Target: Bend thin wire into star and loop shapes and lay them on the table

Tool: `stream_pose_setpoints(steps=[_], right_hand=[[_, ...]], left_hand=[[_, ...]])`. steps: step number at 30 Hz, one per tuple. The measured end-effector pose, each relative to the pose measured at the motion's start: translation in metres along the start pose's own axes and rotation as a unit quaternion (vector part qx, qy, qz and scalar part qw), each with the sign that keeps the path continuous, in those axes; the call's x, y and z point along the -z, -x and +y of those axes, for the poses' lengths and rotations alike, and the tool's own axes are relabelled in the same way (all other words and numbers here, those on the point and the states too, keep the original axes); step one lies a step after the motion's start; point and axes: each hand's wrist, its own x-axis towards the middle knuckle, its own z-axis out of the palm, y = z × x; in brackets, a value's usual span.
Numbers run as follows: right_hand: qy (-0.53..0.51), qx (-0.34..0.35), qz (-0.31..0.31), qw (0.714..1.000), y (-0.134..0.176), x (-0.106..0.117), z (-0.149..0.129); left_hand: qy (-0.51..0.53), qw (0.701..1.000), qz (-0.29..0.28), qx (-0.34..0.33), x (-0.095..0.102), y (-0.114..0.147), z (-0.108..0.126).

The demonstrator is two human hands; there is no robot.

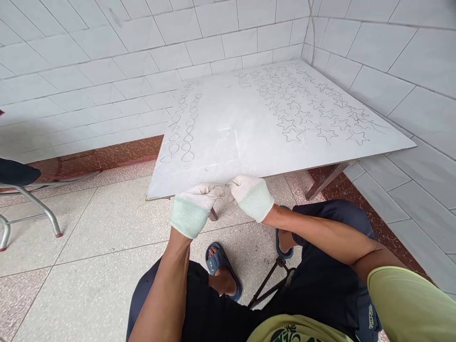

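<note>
My left hand and my right hand wear white gloves with pale green cuffs. They meet at the front edge of a white tabletop, fingers pinched close together. Both are closed on a thin bent wire, mostly hidden by the fingers; its exact shape is too faint to make out. On the tabletop's right side lie many wire stars, some overlapping. Toward the left, wire figure-eight shapes lie in two rows.
Tiled walls enclose the table at the back and right. A metal-legged stool stands on the floor at far left. Below the table's front edge are my sandalled foot and a dark metal frame between my legs.
</note>
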Motion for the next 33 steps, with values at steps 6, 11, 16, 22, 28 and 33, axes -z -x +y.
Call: stream_pose_setpoints(steps=[6, 11, 16, 22, 28, 33], right_hand=[[-0.094, -0.019, -0.024, 0.995, -0.003, 0.002, -0.006], [-0.044, 0.012, -0.008, 0.999, 0.004, 0.003, -0.007], [-0.042, 0.039, -0.023, 0.998, 0.005, -0.002, 0.0], [-0.086, 0.007, -0.033, 0.996, 0.006, -0.004, -0.003], [-0.169, -0.043, -0.063, 0.983, 0.012, -0.001, -0.018], [-0.168, -0.064, -0.061, 0.982, 0.013, -0.001, -0.023]], left_hand=[[-0.026, 0.995, 0.075, -0.056, -0.003, 0.004, -0.001], [-0.063, 0.983, 0.144, -0.092, 0.0, 0.008, 0.001], [-0.062, 0.986, 0.121, -0.095, 0.0, 0.005, -0.004], [-0.053, 0.988, 0.109, -0.1, -0.002, 0.0, -0.014], [-0.013, 0.99, 0.123, -0.071, -0.007, 0.001, -0.014], [-0.001, 0.992, 0.118, -0.048, -0.012, 0.002, -0.013]])
